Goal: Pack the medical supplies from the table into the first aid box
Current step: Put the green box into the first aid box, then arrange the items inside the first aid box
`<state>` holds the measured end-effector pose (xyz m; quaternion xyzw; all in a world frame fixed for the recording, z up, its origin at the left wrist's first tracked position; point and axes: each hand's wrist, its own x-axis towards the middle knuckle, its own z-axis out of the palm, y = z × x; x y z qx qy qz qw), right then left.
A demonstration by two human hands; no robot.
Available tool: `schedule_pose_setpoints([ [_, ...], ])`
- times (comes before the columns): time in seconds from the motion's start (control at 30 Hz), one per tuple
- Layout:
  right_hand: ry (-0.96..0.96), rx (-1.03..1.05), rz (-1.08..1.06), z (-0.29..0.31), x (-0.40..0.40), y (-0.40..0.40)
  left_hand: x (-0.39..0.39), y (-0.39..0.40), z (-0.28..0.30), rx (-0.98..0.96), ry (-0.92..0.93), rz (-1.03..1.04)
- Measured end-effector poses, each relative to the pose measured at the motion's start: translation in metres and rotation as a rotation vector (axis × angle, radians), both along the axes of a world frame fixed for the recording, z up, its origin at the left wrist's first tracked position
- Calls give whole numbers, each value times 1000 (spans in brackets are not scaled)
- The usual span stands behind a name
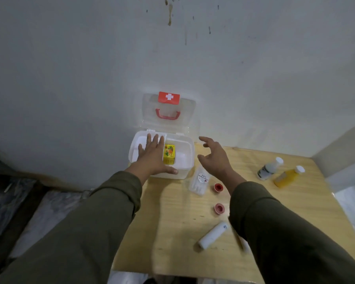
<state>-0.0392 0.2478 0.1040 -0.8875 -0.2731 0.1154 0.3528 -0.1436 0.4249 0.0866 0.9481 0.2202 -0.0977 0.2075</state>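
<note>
The white first aid box (pixel 184 152) stands open at the table's back left, its clear lid (pixel 168 113) with a red cross upright against the wall. A yellow carton (pixel 169 154) lies inside. My left hand (pixel 154 155) rests flat, fingers spread, over the box's left part, thumb on the front rim. My right hand (pixel 214 155) hovers open just right of the box, holding nothing. Below it lies a clear packet of swabs (pixel 200 180). Two red tape rolls (pixel 218 187) (pixel 219 208), a white tube (pixel 213 235), a white bottle (pixel 270 168) and a yellow bottle (pixel 288 176) lie on the table.
The wooden table (pixel 172 232) stands in a corner, with grey wall behind and a ledge at the right. Its left edge drops to a dark floor area. My sleeves cover part of the table's front right.
</note>
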Motion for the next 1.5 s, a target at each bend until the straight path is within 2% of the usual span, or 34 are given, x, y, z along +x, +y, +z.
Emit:
schedule_pose_setpoints([
  [0.37,21,-444,323,-38,46,-45,0,-18,-24,24,129,146],
  [0.57,6,-527,516,-52,67,-35,0,-25,-25,143,166,147],
  [0.87,-33,-589,794,-65,90,-28,3,-27,-24,185,217,153],
  [1.1,-58,-521,742,-71,92,-33,4,-28,-24,196,242,155],
  [1.27,26,-484,652,-68,94,-41,4,-26,-24,193,253,142],
  [1.5,180,-294,474,-45,93,-57,3,-23,-22,148,256,124],
])
